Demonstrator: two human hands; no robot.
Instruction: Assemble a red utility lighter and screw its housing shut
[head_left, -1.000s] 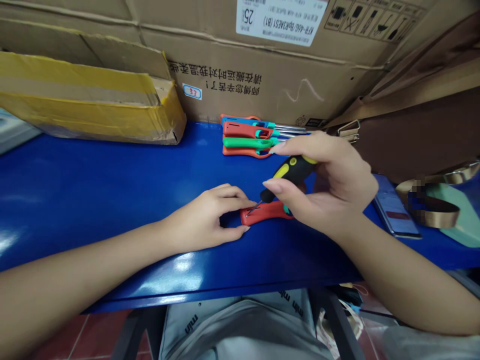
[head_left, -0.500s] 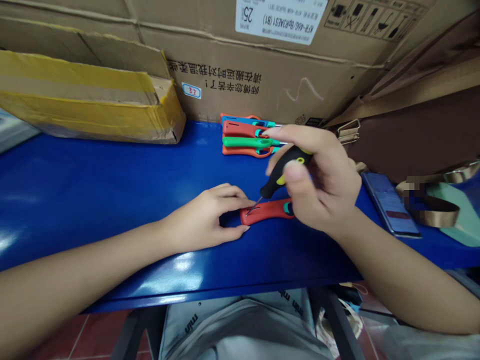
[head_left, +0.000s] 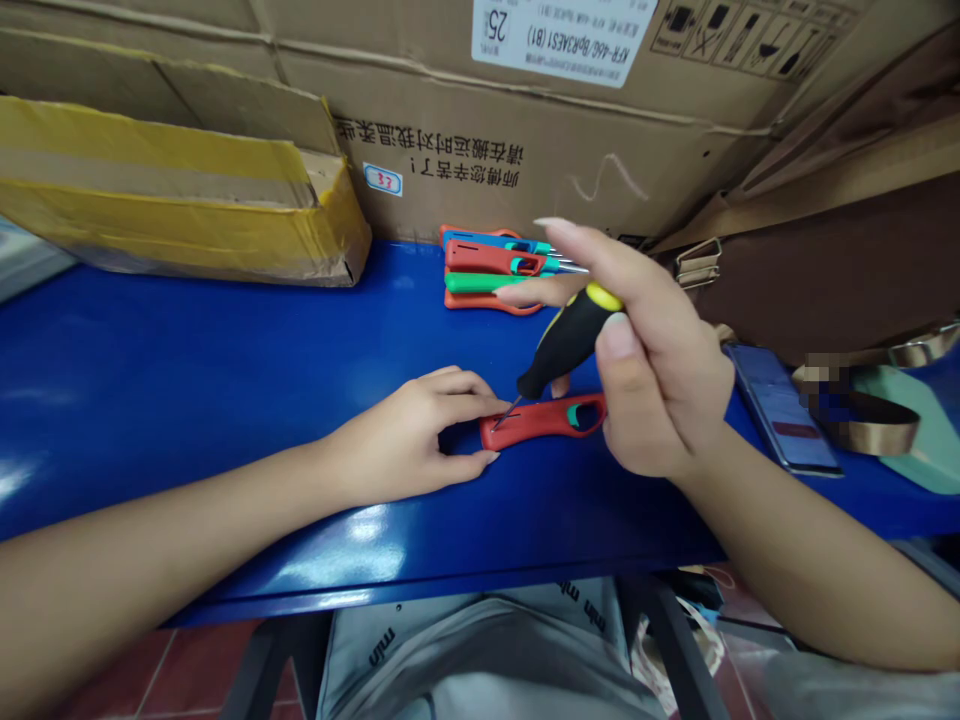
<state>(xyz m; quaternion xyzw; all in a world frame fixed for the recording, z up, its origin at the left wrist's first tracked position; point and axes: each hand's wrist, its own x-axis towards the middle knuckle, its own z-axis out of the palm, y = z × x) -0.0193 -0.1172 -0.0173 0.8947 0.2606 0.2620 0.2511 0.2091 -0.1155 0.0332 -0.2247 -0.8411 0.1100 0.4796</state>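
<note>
A red utility lighter (head_left: 534,424) lies on the blue table, its handle end between the thumb and fingers of my left hand (head_left: 409,435). In my right hand (head_left: 664,375) is a screwdriver (head_left: 570,340) with a black and yellow handle. The thumb presses on one side of that handle while the upper fingers reach out past it. The screwdriver is tilted, its thin shaft meeting the lighter close to the left end. The lighter's teal trigger shows, but its right tip is hidden behind my right hand.
Behind lie several more lighters, including a red one (head_left: 480,256) and a green one (head_left: 472,284). A large cardboard box (head_left: 435,100) walls the back. A taped carton (head_left: 225,240) stands at left. A phone (head_left: 784,410) and a brown strap (head_left: 877,425) lie at right.
The fingers of my right hand have loosened and spread, and the hand has shifted slightly right, uncovering more of the handle and the red lighter. My left hand stays in place.
</note>
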